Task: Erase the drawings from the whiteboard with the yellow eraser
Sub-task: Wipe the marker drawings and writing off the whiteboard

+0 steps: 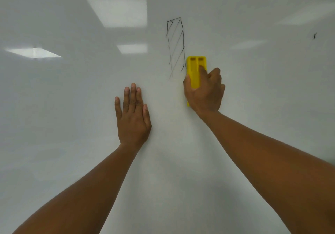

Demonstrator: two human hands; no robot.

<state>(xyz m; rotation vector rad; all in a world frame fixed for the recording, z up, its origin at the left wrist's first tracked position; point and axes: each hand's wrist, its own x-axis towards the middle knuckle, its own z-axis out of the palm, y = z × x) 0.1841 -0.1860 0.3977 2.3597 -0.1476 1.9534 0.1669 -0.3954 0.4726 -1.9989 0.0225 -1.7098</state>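
Observation:
The whiteboard [72, 106] fills the whole view. A black drawing [175, 46], a tall narrow box with slanted hatch lines, stands at centre top. Just right of its lower edge sits the yellow eraser [195, 66], upright against the board, with my right hand [204, 92] gripping its lower half, thumb on the left side and fingers over the back. My left hand [133, 114] lies flat on the board below and left of the drawing, fingers straight and together.
A small black mark [315, 35] sits far right on the board. Reflections of ceiling lights [119, 12] show at upper left and centre. Both forearms reach in from the bottom edge.

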